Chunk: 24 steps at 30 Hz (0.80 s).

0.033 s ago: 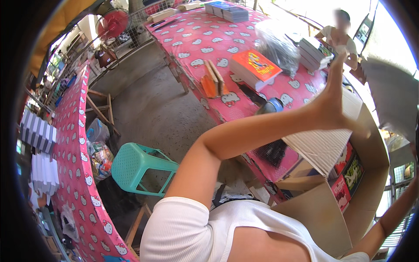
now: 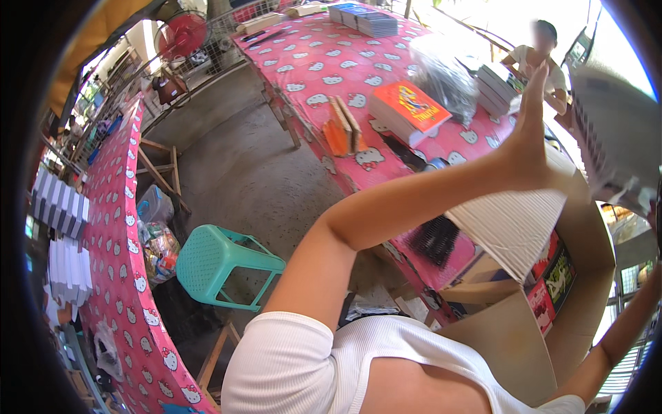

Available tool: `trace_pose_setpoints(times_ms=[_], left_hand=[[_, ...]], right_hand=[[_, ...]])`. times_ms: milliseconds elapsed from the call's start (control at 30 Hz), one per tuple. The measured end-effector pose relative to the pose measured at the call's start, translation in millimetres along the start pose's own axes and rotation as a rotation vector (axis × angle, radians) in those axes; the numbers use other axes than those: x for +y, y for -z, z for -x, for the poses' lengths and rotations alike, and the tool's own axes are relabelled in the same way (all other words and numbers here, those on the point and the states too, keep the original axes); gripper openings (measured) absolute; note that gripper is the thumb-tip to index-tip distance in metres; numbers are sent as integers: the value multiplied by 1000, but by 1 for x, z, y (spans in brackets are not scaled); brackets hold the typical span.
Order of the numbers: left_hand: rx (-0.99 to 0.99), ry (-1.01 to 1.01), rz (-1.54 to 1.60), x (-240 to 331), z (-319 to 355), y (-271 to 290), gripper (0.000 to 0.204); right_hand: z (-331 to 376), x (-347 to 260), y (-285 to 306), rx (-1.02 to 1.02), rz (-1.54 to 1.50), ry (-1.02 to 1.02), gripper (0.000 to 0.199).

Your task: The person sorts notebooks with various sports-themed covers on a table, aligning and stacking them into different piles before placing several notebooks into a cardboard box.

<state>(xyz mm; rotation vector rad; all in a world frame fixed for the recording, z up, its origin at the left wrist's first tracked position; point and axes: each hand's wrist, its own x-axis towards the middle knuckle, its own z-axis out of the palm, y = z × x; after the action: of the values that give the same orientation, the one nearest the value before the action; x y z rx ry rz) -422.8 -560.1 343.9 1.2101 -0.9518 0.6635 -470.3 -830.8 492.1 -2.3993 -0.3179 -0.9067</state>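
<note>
My left hand (image 2: 529,148) is raised over the open cardboard box (image 2: 583,272), spread wide and blurred, with nothing in it. Some of its fingers point upward. Beside it, at the right rim, hangs a blurred grey stack (image 2: 617,138) with a ridged edge, apparently books. My right forearm (image 2: 627,321) rises along the right side toward the stack. The right hand (image 2: 654,217) is mostly cut off there, so its grip is hidden. Books with red and dark covers (image 2: 552,286) lie inside the box.
A thick orange-covered stack (image 2: 412,109), upright books (image 2: 343,125) and a plastic bag (image 2: 445,79) are on the pink table (image 2: 331,52). A green stool (image 2: 217,265) stands left. Another pink table (image 2: 114,262) holds white stacks (image 2: 69,272). A person (image 2: 541,58) is at the far right.
The grey stack has tilted, bringing its ridged edge into view. My left hand has moved slightly upward, still spread. The whole view has shifted a little.
</note>
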Motion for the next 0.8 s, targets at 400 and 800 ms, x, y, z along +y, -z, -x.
trace_pose_setpoints(times_ms=[400,800], left_hand=[[595,945,354,125,104,351,50],[728,1155,-14,118,180,554,39]], right_hand=[[27,-240,-412,-1128,-1223,-828,28],[82,-335,-627,-1209,-1449,-1243,18]])
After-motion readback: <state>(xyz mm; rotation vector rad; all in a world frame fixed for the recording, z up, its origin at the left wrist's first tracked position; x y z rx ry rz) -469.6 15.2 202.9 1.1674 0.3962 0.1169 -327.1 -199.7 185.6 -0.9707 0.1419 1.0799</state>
